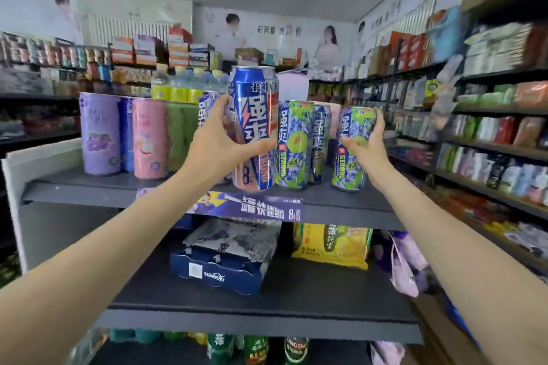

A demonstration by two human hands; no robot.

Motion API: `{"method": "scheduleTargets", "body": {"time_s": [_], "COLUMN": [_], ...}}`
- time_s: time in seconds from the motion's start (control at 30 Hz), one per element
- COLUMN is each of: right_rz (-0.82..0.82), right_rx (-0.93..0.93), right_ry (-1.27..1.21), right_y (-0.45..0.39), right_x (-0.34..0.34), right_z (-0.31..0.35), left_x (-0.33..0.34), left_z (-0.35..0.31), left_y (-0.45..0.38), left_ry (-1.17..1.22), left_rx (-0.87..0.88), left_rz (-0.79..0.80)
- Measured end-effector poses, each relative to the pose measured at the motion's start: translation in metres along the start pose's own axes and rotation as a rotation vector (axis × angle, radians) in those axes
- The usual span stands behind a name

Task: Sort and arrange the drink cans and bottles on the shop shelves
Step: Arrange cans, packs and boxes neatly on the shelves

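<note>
1. Head view. Top shelf [89,187]: landmark, dark board.
2. Left hand [213,139]: grips a blue can [255,115], upright at the top shelf's front edge.
3. Right hand [366,147]: fingers curled round a green can [351,163], standing on the top shelf, right of the blue can.
4. More green cans [293,145]: between the two.
5. Purple can [100,133], pink can [149,139]: at the shelf's left.

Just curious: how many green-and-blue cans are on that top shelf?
3 visible: one front can beside the blue can, one behind it, one in the right hand. More may be hidden behind.
</note>
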State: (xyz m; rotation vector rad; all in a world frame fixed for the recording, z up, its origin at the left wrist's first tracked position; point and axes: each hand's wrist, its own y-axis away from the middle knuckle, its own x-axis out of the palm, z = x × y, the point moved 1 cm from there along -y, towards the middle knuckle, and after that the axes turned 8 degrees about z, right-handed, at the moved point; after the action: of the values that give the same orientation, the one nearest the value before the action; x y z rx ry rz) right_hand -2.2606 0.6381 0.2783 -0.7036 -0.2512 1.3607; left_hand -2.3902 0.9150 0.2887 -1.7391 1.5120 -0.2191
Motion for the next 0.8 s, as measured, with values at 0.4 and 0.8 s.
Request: {"method": "scheduleTargets", "body": {"time_s": [0.4,0.8], "right_rz": [0.114,0.599], "right_rx": [-0.025,0.095], "right_ry": [-0.004,-0.113], "right_y": [-0.039,0.051], "right_x": [-0.001,-0.071], "right_z": [-0.035,-0.009], "left_x": [0.055,0.179], "left_z": [-0.014,-0.029], "left_y": [-0.005,-0.050], "left_ry": [-0.050,0.151], "left_rx": [-0.077,-0.196], "left_rz": [0.028,0.136]}}
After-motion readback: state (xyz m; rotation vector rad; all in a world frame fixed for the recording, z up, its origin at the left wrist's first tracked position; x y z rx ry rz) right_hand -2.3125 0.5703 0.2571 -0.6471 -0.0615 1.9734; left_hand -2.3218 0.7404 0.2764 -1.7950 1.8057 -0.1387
